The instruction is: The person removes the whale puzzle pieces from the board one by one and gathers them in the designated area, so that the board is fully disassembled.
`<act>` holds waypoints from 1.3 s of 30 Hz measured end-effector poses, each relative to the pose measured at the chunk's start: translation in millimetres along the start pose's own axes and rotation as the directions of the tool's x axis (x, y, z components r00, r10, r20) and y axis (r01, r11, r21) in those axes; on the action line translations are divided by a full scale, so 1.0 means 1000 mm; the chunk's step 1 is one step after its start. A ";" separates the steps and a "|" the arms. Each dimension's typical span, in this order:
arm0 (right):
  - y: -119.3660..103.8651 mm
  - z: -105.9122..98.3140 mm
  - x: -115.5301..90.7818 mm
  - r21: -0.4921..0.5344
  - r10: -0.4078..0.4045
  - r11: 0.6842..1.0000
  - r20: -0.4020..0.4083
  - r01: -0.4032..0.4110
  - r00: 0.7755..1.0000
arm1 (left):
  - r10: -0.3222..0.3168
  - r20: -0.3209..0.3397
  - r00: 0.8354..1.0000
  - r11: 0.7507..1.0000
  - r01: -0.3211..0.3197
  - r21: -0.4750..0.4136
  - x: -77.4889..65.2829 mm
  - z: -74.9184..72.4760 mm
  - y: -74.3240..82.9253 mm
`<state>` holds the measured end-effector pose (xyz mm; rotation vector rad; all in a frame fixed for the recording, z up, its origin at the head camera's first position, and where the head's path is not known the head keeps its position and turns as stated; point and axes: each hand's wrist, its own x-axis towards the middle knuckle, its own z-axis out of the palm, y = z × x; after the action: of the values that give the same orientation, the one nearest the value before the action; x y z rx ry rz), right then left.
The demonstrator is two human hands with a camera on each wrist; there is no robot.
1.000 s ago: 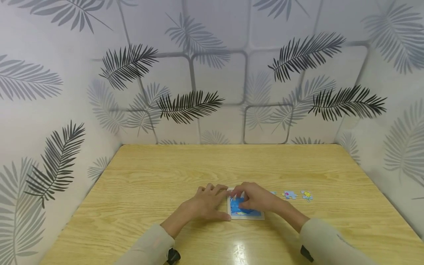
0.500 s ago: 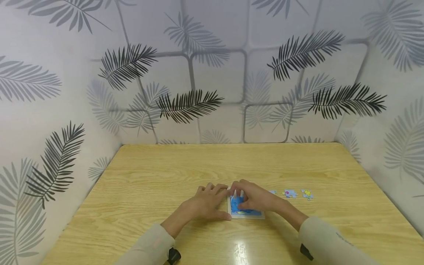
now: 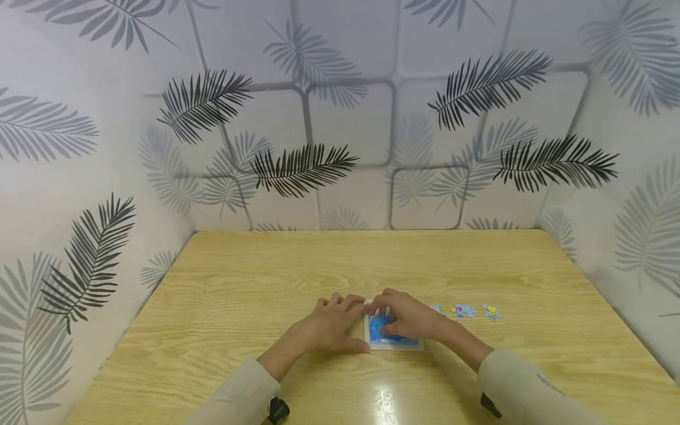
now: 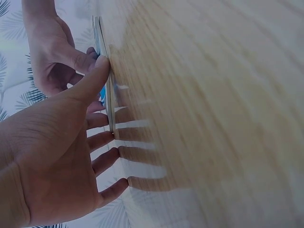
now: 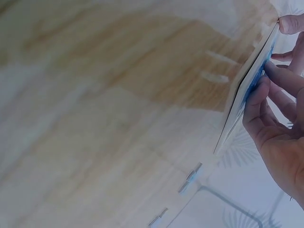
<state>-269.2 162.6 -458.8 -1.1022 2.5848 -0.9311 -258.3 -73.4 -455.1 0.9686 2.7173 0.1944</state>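
Note:
A small jigsaw puzzle board (image 3: 395,347) with a pale rim and a blue picture lies flat on the table. My left hand (image 3: 332,326) rests at its left edge, fingers spread; the thumb touches the near corner and the index finger lies by the far one. In the left wrist view, the left fingertips (image 4: 122,183) touch the tabletop. Bent over the picture, my right hand (image 3: 414,316) has thumb and fingers around a blue puzzle piece (image 3: 378,326) at the board's left side. The hand hides the board's far right part. The right wrist view shows the right fingertips (image 5: 263,80) against the board's face.
Right of the board lie loose puzzle pieces: one partly behind the right hand (image 3: 437,309), a light blue piece (image 3: 464,310) and a piece with a yellow sun (image 3: 491,311). The wooden table (image 3: 265,265) meets leaf-patterned walls (image 3: 361,206) at the back and sides.
The right hand's fingers have shifted slightly over the left part of the picture, and more of the blue figure shows between them. My left hand has stayed in place.

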 end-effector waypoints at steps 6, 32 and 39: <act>-0.002 -0.002 0.000 -0.016 -0.013 1.000 -0.012 0.012 1.000 | -0.009 0.008 1.000 1.000 0.008 0.003 -0.002 -0.002 0.001; 0.033 -0.045 -0.068 -0.016 0.009 1.000 -0.198 -0.013 0.980 | -0.015 0.017 1.000 1.000 0.015 -0.006 -0.003 -0.004 0.003; 0.040 -0.052 -0.088 -0.006 0.014 1.000 -0.191 -0.016 0.982 | -0.013 0.011 1.000 1.000 0.013 -0.012 -0.003 -0.003 0.003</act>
<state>-250.3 270.0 -449.1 -1.0404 2.7454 -1.0735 -255.3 -73.2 -451.0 0.9464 2.7089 0.2021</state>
